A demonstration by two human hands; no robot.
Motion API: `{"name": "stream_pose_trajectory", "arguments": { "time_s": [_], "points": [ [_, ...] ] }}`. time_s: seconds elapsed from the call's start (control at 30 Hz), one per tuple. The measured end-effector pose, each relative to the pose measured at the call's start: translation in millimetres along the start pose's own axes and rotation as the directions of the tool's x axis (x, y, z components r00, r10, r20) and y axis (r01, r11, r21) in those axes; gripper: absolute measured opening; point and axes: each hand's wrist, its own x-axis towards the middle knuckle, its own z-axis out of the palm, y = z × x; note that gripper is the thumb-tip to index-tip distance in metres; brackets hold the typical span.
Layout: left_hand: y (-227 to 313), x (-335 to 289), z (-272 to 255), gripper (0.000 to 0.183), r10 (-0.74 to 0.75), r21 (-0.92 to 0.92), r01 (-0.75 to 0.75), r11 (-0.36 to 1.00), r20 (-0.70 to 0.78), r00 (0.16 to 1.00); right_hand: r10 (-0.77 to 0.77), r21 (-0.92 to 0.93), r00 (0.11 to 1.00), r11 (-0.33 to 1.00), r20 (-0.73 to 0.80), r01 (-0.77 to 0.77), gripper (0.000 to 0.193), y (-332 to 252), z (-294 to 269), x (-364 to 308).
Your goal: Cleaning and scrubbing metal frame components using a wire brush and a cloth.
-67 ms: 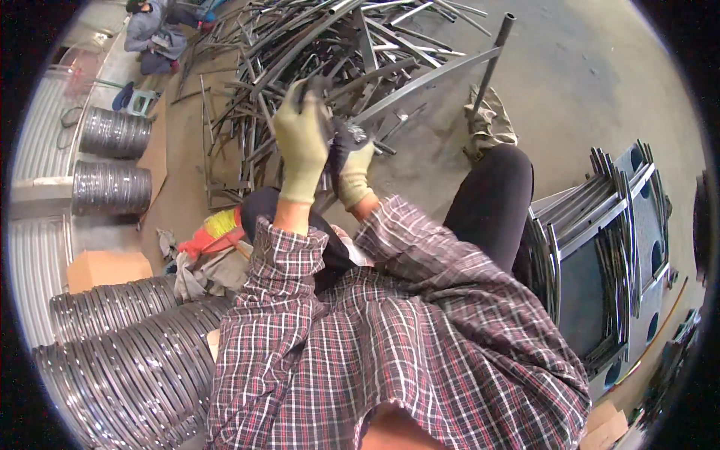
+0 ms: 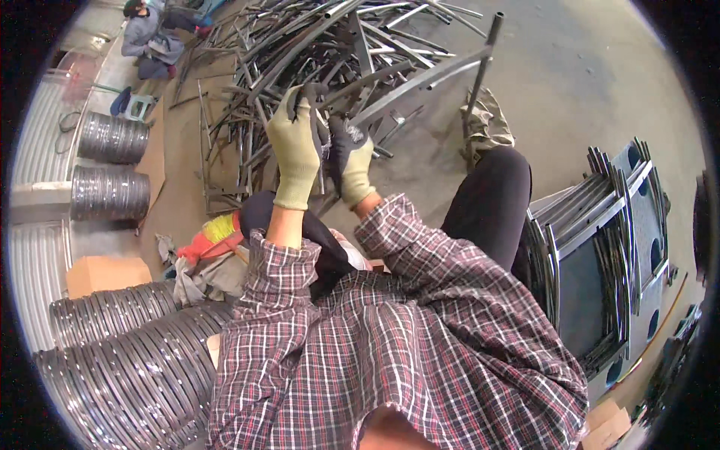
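Observation:
My gloved right hand is closed around the near end of a flat grey metal bar. The bar slants up to the right and meets a dark round tube that stands crosswise at its far end. Just left of it, my gloved left hand is raised with its fingers curled. Whatever lies between those fingers is hidden by the glove and the clutter behind. Both gloves are pale yellow-green with dark grip faces.
A tangled heap of metal tubes and bars covers the floor ahead. Coiled dark bundles stand at left, near a cardboard box. Stacked metal frames lie at right. Another person sits at far left.
My left hand has shifted slightly left and down, a little apart from the right. The bar and tube have moved slightly left with my right hand.

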Motion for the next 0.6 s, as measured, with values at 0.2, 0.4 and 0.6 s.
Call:
{"name": "stream_pose_trajectory", "arguments": {
  "time_s": [0.2, 0.4, 0.6],
  "points": [
    [-0.6, -8.4, 2.9, 0.018, -0.051, -0.134, 0.054, 0.990, 0.025, 0.998, 0.150, 0.506, 0.960, 0.824, 0.238, -0.254, 0.048, -85.2, -34.2, 83.3],
    [-0.1, -8.7, -6.9, 0.018, 0.005, 0.035, -0.004, 0.999, -0.008, 1.000, 0.105, -0.243, 0.991, 0.966, 0.078, -0.083, 0.023, 2.4, 2.9, -11.3],
    [-1.0, -17.4, -0.2, 0.016, 0.028, -0.083, -0.029, 0.996, -0.018, 0.999, 0.159, 0.438, 0.977, 0.875, 0.144, -0.207, 0.048, -95.7, -32.3, 86.8]
  ]
}}
